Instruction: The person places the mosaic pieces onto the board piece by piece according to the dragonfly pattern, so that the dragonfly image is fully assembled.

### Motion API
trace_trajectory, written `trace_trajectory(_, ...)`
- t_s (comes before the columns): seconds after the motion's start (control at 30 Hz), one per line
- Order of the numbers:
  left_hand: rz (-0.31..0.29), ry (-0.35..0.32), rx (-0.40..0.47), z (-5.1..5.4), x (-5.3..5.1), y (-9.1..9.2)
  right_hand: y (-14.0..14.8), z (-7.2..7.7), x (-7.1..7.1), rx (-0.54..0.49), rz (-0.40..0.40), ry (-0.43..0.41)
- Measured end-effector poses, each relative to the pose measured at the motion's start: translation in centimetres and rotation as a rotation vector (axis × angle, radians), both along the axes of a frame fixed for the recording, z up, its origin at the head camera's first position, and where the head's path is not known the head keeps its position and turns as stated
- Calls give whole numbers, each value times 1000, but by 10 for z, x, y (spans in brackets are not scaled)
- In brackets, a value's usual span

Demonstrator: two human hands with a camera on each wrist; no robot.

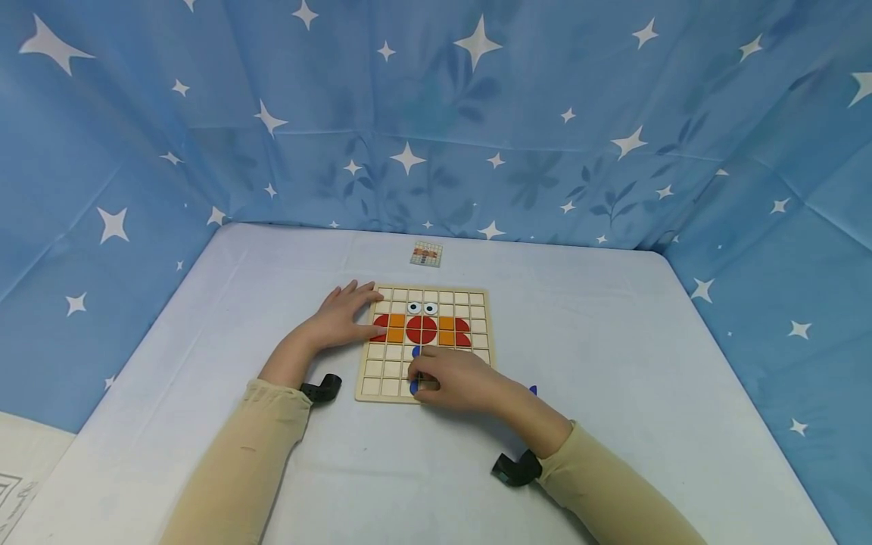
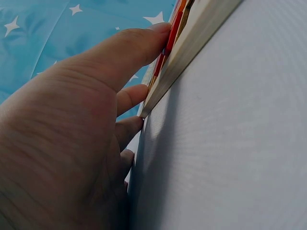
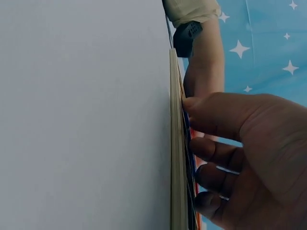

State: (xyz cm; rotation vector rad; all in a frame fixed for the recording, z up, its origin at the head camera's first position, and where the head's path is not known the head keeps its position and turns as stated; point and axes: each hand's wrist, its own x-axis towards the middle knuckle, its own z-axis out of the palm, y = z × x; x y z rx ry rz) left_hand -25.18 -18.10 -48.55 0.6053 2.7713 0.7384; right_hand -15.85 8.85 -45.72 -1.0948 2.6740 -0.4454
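A square wooden grid board [image 1: 372, 386] lies on the table. On it are orange squares [image 1: 396, 328], red curved pieces [image 1: 462, 333], a red circle [image 1: 421, 330] and two eye pieces [image 1: 430, 309]. My left hand [image 1: 338, 316] steadies the board's left edge, its thumb on a red piece [image 2: 175, 31] and its other fingers along the side. Over the lower middle, my right hand [image 1: 459, 378] curls its thumb and fingers about a blue piece [image 1: 414, 387] at the board's surface. Another blue piece [image 1: 416, 352] shows just above that hand, which hides neighbouring cells.
A small picture card [image 1: 426, 254] with a similar pattern lies behind the board. Beyond my right wrist a loose blue piece [image 1: 534, 390] is partly hidden by the forearm. Blue star-printed curtains [image 1: 436, 113] surround the white table [image 1: 579, 318].
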Motion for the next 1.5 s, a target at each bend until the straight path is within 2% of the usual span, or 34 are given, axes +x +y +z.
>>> trace_trajectory(0.23,0,-7,-11,-1,-1,1,20,13,-6,-20,-62,9)
trace_trajectory(0.47,7,-21,-26,-1,-2,1,64,25,-7,-70,-154,4)
trace_trajectory(0.67,7,-20,-28,0,-1,0,102,28,-6,-106,-194,-8)
trace_trajectory(0.87,9,-23,-32,1,1,0,135,24,-9,-112,-164,-20)
trace_trajectory(1.03,12,-25,-23,2,1,2,154,17,-14,-92,-133,-110)
trace_trajectory(1.27,12,-23,-33,-2,-1,2,168,8,-19,-61,-66,-219)
trace_trajectory(1.5,10,-26,-17,2,0,2,172,5,-19,-36,-4,-281)
